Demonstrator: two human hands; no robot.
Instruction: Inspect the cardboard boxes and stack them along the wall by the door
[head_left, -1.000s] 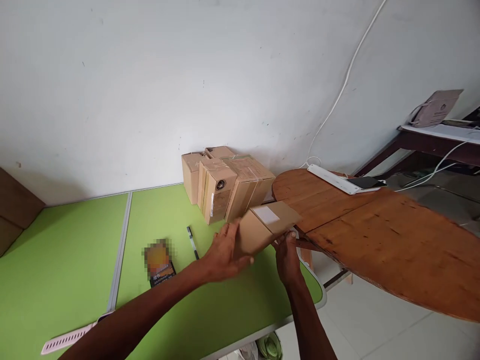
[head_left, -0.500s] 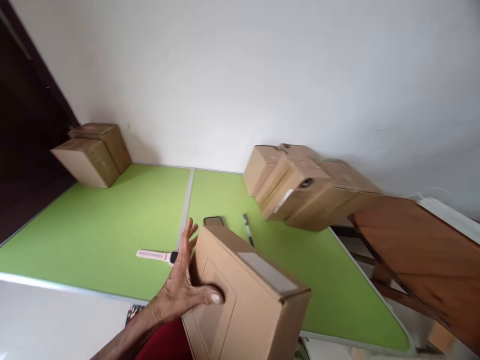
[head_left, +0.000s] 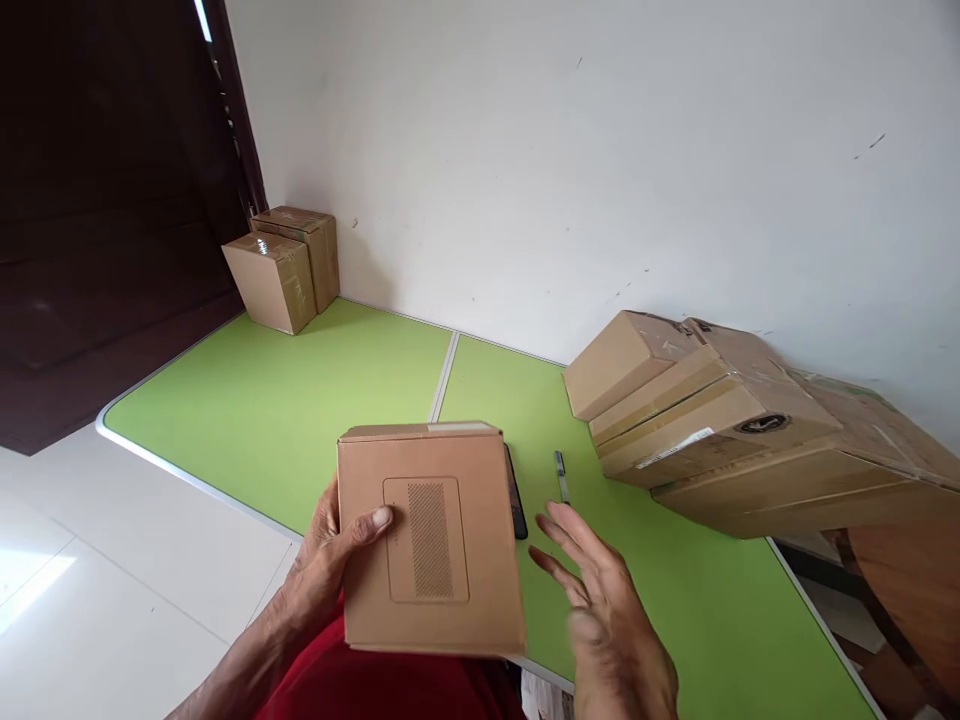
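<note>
head camera | looks forward-down | near, above green table (head_left: 322,380) | lower right apparently soft

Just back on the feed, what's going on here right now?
A person is holding up a cardboard box in the left hand, thumb across its marked face. The right hand is open beside it, not touching it. On the green table beyond lie a pen and a dark phone-like item, partly hidden by the box. Two boxes stand at the far left corner; more boxes are grouped by the wall on the right.
</note>
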